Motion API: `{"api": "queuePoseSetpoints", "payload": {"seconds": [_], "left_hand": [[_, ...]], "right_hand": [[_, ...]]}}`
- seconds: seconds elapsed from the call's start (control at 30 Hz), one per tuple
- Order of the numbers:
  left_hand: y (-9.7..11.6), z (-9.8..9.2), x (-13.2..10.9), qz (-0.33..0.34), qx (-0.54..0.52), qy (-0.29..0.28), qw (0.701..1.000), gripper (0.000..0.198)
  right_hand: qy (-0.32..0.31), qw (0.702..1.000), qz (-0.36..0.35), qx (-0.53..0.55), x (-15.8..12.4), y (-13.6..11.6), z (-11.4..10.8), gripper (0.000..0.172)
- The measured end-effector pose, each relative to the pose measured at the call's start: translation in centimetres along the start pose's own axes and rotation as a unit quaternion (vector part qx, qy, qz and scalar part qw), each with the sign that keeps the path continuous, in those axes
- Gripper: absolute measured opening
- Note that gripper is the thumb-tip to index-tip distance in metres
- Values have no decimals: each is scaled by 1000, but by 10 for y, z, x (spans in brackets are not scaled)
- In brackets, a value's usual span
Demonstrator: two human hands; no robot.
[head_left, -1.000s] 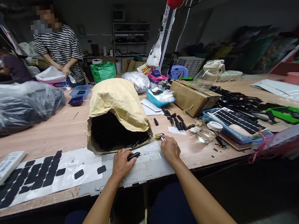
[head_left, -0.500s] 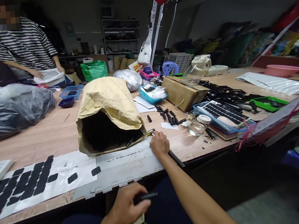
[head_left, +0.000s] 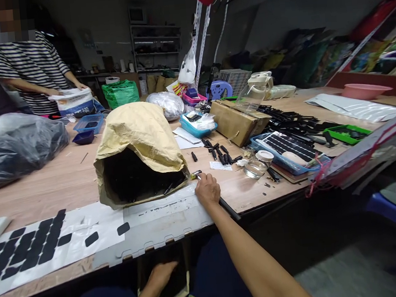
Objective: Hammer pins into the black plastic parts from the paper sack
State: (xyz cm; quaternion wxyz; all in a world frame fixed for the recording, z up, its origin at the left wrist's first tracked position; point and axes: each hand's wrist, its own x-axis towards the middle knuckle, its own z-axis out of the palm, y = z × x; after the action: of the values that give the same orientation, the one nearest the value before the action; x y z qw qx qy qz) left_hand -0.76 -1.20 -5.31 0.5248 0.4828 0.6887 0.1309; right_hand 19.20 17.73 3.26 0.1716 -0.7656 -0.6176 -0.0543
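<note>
Our right hand [head_left: 207, 189] grips the yellow-ended tool [head_left: 195, 174], we can't tell our left hand's [head_left: 161, 274] grip, and a slack hold could drop it off the tabletop [head_left: 245, 197]!

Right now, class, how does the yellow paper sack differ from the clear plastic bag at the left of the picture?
The yellow paper sack is opaque, while the clear plastic bag is see-through, with something dark inside. The sack's wide mouth gapes toward the camera; no opening can be made out on the bag. Both rest on the table.
</note>
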Motion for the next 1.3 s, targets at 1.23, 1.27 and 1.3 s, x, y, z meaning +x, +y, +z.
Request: {"api": "queuePoseSetpoints", "payload": {"seconds": [1.23,1.27,1.3], "left_hand": [[105,-105,21,327,208,232,892,17],[105,-105,22,328,196,225,896,17],[105,-106,23,327,184,220,900,16]], "right_hand": [[-35,999,5,31,2,1,-10,29],[-39,999,3,34,0,1,-14,30],[-38,998,3,43,-4,2,-18,30]]}}
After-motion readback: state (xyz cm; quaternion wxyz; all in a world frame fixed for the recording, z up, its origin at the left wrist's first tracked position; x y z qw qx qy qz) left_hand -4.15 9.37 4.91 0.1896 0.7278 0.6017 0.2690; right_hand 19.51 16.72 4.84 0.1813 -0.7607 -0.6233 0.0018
